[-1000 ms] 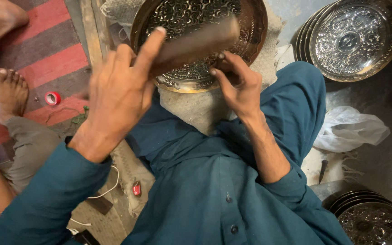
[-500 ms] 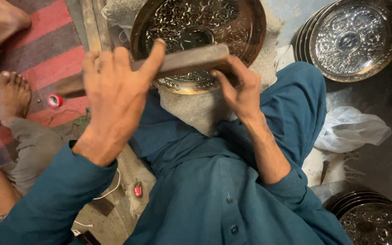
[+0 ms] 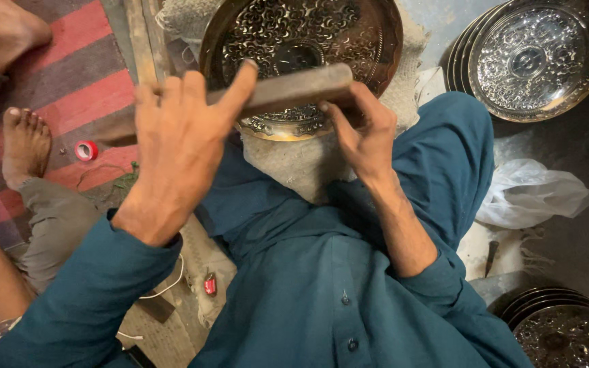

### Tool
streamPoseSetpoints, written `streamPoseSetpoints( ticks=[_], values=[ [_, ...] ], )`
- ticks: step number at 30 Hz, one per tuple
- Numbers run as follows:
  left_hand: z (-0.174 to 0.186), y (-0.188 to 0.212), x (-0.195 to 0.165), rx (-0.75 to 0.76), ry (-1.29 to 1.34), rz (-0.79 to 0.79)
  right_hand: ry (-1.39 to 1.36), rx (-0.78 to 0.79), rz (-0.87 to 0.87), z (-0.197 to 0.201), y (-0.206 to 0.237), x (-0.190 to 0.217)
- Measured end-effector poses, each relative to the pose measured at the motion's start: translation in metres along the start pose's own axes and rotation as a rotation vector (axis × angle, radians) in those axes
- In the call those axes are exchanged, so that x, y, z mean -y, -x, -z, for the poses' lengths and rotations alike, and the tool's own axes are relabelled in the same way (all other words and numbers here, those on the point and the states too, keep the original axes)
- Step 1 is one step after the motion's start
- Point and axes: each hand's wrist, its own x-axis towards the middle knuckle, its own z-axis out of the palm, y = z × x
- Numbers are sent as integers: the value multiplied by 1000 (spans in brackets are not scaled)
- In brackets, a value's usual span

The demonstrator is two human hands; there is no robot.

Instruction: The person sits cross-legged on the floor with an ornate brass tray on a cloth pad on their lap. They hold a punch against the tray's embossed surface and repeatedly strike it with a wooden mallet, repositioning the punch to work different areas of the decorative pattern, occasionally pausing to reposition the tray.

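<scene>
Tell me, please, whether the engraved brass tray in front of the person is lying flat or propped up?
Cannot tell for certain. The engraved brass tray rests on a burlap-covered support with its patterned face up, beneath the flat bar both hands grip.

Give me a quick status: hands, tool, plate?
Left hand grips flat bar. Right hand at engraved brass plate, on burlap. Nothing blocking.

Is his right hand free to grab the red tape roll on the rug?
Probably not: the right hand grips the bar, and the tape roll lies far across, beyond the left hand.
</scene>
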Motion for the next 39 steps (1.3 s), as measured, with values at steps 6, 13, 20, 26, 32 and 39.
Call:
streamPoseSetpoints(
  ticks=[6,13,20,26,32,39],
  values=[
    [1,2,-1,4,278,89,-129,21,4,1,0,-2],
    [9,9,-2,152,563,171,-64,39,8,9,0,-4],
    [-3,4,-9,76,455,140,26,4,27,7,2,-6],
    [-5,6,-7,40,417,85,44,-3,18,8,0,-6],
    [-5,6,-7,137,298,84,-12,-9,48,6,1,-5],
    [-5,6,-6,69,123,39,-29,5,-3,6,-1,-5]
  ],
)
